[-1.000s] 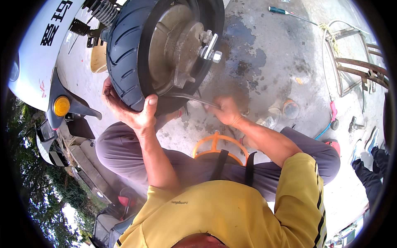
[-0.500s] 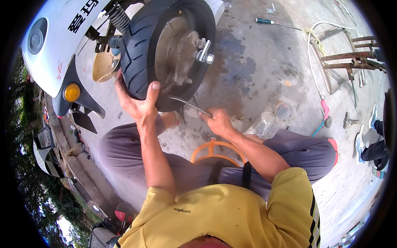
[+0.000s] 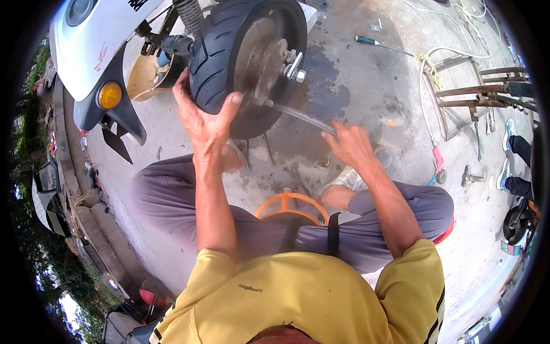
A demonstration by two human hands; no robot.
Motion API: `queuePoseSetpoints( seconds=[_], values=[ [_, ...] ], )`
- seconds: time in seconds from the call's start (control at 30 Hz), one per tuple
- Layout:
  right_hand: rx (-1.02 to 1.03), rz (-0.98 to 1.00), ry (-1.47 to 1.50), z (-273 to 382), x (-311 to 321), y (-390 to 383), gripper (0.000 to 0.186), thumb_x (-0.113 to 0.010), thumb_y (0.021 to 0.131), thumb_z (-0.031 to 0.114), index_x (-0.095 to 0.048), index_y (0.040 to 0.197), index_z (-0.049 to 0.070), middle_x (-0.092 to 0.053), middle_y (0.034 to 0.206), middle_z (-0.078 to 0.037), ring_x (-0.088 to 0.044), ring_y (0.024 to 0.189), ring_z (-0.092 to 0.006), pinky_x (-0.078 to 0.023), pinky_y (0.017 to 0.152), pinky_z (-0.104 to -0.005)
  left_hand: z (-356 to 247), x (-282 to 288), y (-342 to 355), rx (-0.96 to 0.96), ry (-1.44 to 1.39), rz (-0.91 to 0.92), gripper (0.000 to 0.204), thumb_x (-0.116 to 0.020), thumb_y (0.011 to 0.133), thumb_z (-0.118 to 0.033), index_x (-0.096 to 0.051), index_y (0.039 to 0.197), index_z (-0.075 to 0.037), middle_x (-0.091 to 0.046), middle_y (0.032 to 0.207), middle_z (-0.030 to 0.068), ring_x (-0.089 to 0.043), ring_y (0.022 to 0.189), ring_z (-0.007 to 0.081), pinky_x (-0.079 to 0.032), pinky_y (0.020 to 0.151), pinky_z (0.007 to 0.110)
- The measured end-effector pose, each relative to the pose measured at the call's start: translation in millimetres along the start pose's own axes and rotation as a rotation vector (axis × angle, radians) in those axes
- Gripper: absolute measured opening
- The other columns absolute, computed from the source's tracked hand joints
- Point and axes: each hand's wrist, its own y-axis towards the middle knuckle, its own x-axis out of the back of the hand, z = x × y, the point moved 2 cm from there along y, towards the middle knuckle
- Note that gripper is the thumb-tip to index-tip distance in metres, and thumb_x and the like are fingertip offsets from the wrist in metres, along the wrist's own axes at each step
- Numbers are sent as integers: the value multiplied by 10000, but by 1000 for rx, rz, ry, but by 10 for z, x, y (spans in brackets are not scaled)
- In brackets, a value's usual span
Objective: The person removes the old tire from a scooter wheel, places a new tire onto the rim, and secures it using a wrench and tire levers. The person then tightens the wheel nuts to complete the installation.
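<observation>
Gripping: L hand clasped round near side of tyre; R hand closed on metal bar, rt. of tyre, contact unclear. Status: tyre still mtd., axle nut on; remainder can't tell.

This looks like an open-air scooter repair spot; a scooter wheel stands against the left fingers; stained concrete floor lies below the right fingers; a screwdriver lies beyond them, a hammer and rusty metal frame to their right; trees grow well left of both.
</observation>
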Motion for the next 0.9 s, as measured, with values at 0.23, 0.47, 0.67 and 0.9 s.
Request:
queuePoseSetpoints(
  seconds=[0.23, 0.47, 0.67, 0.9],
  values=[
    [219, -101, -161, 609, 689, -503, 368, -616, 973, 128, -636, 1324, 21, -670, 956, -185, -726, 763, -377, -578, 669, -471, 633, 27, -897, -151, -154, -144, 1341, -952, 602, -624, -275, 1560, 25, -364, 1562, 206, -369, 1466, 358, -259, 1234, 464],
    [298, -148, -395, 1201, 758, -405, 533, -655, 830, 44, -614, 1357, -23, -658, 899, -183, -744, 729, -302, -592, 595, -385, 1000, -657, -1253, 387, -471, 76, 1071, -993, 683, -239, -334, 1481, 38, -529, 1410, 176, -541, 1292, 278, -446, 1096, 403],
    [305, -183, -537, 1487, 708, -277, 480, -685, 818, 86, -654, 1269, -77, -662, 875, -142, -729, 707, -253, -574, 572, -324, 1054, -779, -1241, 318, -555, 27, 838, -920, 735, -87, -443, 1414, 25, -607, 1322, 146, -623, 1164, 241, -521, 975, 350],
    [326, -151, -697, 1604, 602, -42, 440, -675, 770, 36, -694, 1188, -100, -680, 836, -150, -732, 700, -251, -562, 545, -324, 847, -713, -1136, 275, -356, -10, 705, -884, 731, -98, -541, 1328, 54, -678, 1225, 148, -659, 1120, 244, -510, 988, 340]
  ],
)
